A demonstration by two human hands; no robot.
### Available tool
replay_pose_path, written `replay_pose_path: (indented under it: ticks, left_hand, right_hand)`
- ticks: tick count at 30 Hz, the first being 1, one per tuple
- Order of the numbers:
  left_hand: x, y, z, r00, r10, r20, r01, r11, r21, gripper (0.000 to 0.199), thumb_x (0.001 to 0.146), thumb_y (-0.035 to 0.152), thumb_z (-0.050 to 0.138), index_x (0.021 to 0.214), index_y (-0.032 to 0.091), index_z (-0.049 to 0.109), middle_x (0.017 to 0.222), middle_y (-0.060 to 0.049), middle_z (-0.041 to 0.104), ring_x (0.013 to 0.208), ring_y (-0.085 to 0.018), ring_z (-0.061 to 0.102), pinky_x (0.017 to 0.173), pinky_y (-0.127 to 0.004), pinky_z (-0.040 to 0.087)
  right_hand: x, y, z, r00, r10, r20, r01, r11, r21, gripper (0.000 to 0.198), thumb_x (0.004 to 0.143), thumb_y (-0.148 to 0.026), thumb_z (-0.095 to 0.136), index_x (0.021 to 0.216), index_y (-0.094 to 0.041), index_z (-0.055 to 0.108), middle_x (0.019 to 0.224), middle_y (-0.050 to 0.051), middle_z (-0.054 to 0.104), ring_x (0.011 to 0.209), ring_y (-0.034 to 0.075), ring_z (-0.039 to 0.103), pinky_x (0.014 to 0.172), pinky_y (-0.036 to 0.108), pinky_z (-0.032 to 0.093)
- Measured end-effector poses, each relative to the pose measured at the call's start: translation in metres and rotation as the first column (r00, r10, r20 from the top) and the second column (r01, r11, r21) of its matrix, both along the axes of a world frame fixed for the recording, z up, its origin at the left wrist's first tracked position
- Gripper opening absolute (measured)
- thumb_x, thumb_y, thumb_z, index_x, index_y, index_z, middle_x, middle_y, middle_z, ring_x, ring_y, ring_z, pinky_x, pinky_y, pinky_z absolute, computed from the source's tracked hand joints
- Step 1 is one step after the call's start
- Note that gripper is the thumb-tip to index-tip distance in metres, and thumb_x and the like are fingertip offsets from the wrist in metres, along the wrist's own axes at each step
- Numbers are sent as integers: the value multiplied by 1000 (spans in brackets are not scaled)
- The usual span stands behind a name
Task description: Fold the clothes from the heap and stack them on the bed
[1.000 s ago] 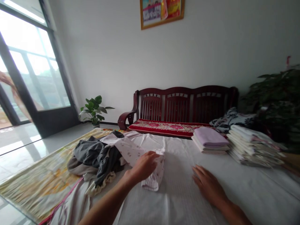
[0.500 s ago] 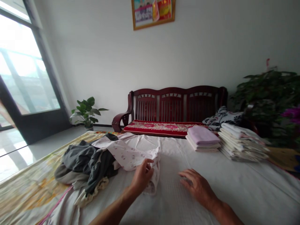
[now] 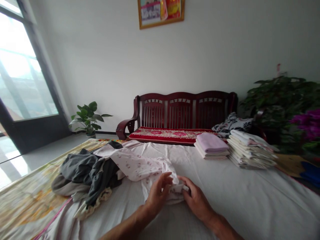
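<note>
- While the near end of the printed garment is gathered up, its far left part is laid against the right side of the dark clothes pile, and perhaps over it.
- By the right hand, the bunched near end is grasped, the cloth being pinched between thumb and fingers.
- By the left hand, the same end is met from the left with fingers half curled; whether a firm grip is made there cannot be told.
- The garment's weight is borne mostly by the white sheet, in the near middle of the scene.
- Should a sharp pull to the right be given, pieces of the dark pile could be dragged along, since the two seem to overlap.
- If the cloth is held firmly on the right side only, the left edge could be lost and the layers skewed.
- Creases could be pressed in, because the near end is bunched rather than flattened.
- The sheet, being loose and wrinkled, could be rucked up if caught beneath the fingers.
- By a wide sweep to the far right, the lilac-topped stack or the taller pale stack could be disturbed, the latter being unevenly layered.
</note>
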State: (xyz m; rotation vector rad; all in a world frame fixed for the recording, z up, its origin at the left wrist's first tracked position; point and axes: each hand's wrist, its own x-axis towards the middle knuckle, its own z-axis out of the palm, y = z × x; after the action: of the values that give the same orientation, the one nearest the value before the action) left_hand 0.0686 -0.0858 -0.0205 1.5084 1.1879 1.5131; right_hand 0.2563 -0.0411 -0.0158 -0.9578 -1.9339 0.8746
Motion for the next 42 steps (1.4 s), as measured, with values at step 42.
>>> replay_pose_path:
  ticks: [42]
  left_hand:
    - [-251, -76, 98, -108, 383, -917, -738, 587, 333, 57, 79, 8, 45, 126, 34, 65, 138, 0, 60, 114, -27, 57, 94, -41, 43]
  right_hand:
    - [129, 88, -5, 740, -673, 6, 664, 729, -164, 55, 69, -59, 57, 108, -20, 65, 100, 14, 73, 98, 38, 67, 83, 44, 50]
